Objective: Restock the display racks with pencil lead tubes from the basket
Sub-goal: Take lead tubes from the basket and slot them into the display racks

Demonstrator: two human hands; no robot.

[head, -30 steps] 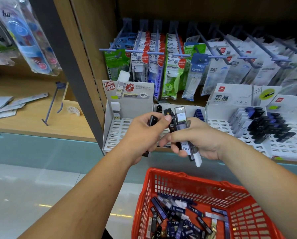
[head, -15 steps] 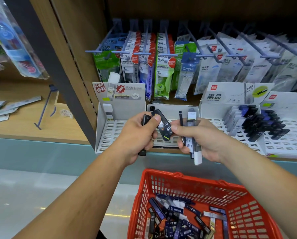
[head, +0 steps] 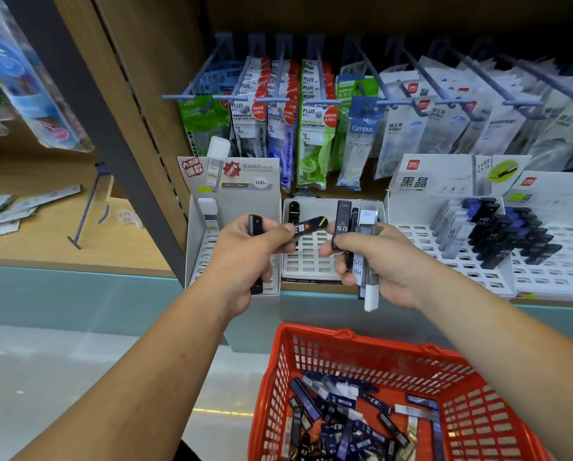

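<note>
Shop shelf behind: left hand grips black tubes; right hand clutches tube bundle.

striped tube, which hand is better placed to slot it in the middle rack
Left: the left hand pinches the striped tube by the middle rack; the right hand has its grip full of other tubes.

Yellow-striped black lead tube lying level, tube bundle standing upright beside it, loose tubes lying in red basket.
</note>
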